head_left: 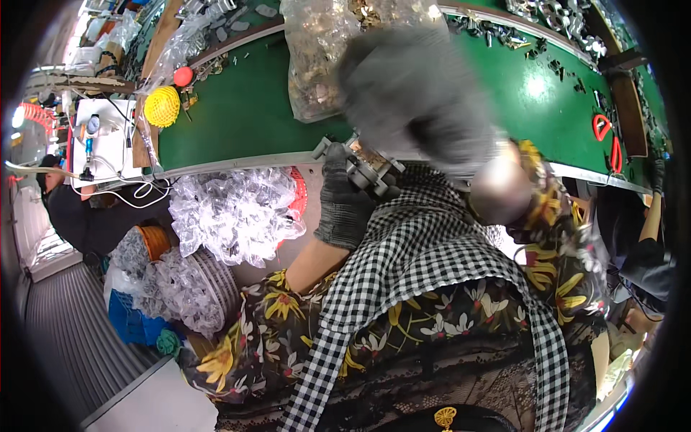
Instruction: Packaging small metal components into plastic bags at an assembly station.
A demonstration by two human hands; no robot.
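Observation:
My left hand (340, 205), in a dark grey knitted glove, is closed around a grey metal fitting (371, 167) at the front edge of the green bench. The fitting has several stubby projections and a brass-coloured patch in its middle. Above it and to the right is my right hand (425, 101), also in a grey glove and heavily smeared by motion. Its fingers cannot be made out, nor whether anything is in them. Behind the right hand, a clear plastic bag (309, 79) of small brass-coloured pieces lies on the green bench top (230, 108), partly hidden.
Red-handled scissors (614, 147) lie at the bench's right. A yellow textured ball (162, 106) and a red knob (183, 76) are at its left. Below stand baskets heaped with clear plastic pieces (237, 212). Other people (651, 252) work at both sides.

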